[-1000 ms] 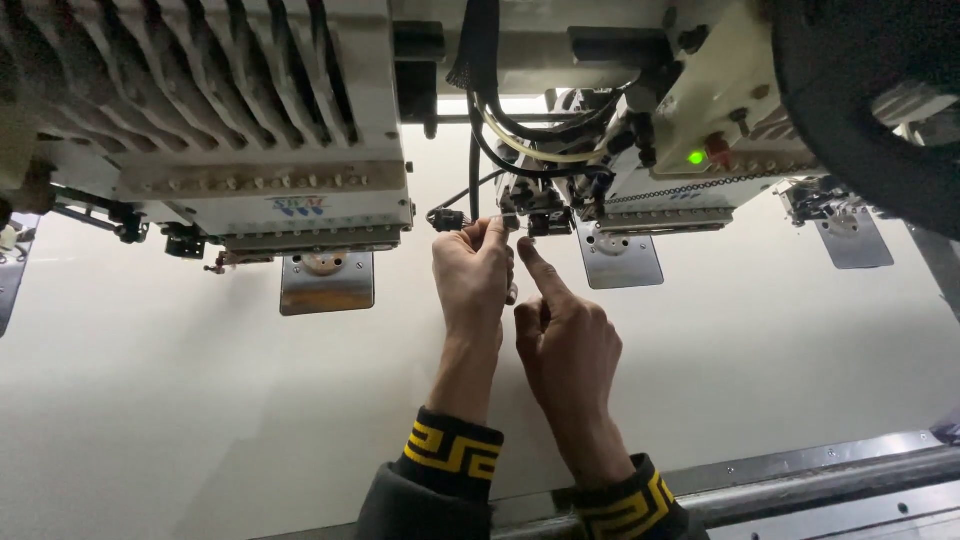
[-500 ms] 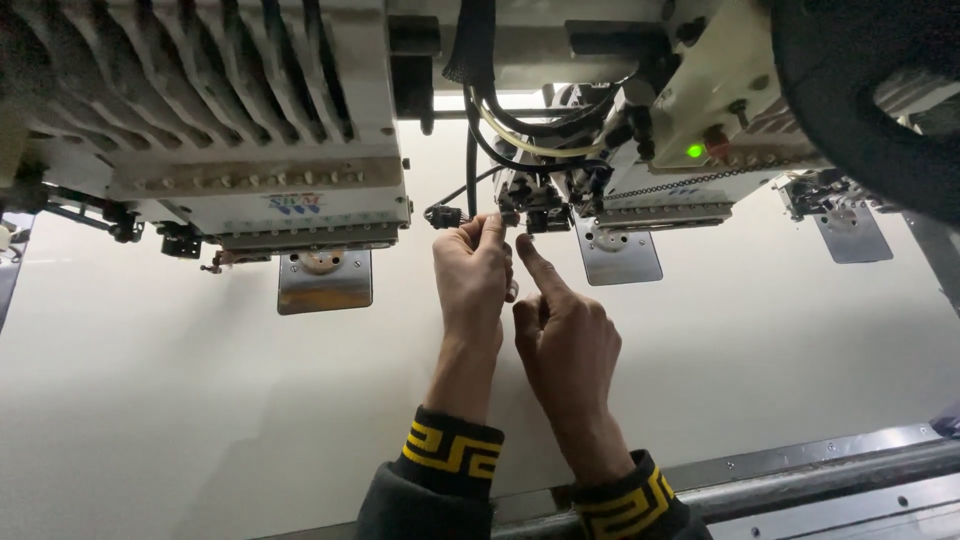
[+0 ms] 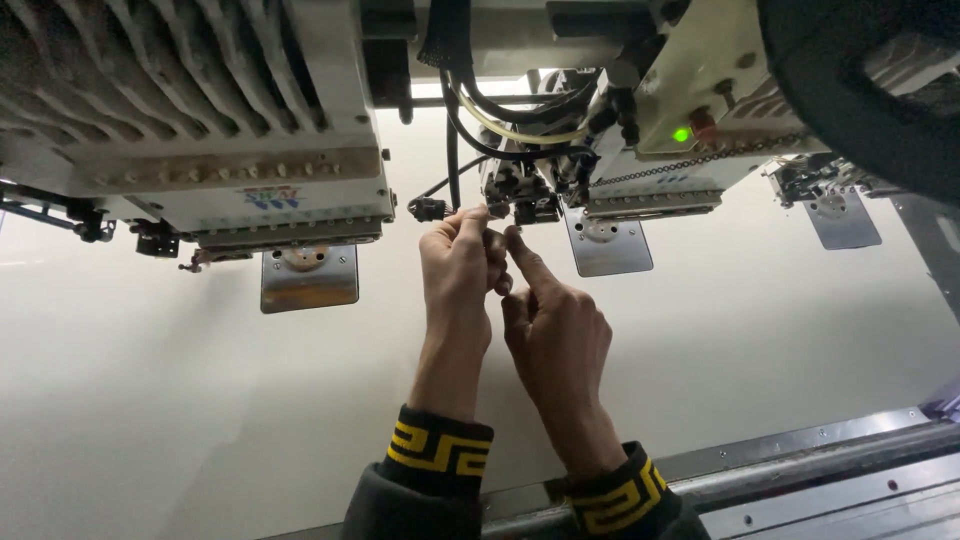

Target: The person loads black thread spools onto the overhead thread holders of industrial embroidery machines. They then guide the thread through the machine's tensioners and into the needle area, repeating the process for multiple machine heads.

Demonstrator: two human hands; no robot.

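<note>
Reaching up, both our hands meet at the small black needle assembly [image 3: 520, 200] hanging between two embroidery heads, right above our fingertips. Our left hand [image 3: 458, 270] is curled nearly closed, thumb and fingers pinched just under the assembly; what it grips is too small to tell, maybe thread. Our right hand [image 3: 555, 330] sits just beside it, touching it at the knuckles, index finger [image 3: 525, 255] extended up toward the assembly, other fingers folded, holding nothing we can see. Dark sleeves with yellow patterned cuffs [image 3: 440, 450] on both wrists. Left embroidery head [image 3: 230, 140] is white with a metal plate [image 3: 309, 278] below it; right head [image 3: 700, 90] shows a green light [image 3: 682, 134]. Black cables [image 3: 470, 110] loop above the assembly. White fabric [image 3: 200, 400] is stretched flat beneath everything, a metal frame rail [image 3: 800, 470] at the lower right.
</note>
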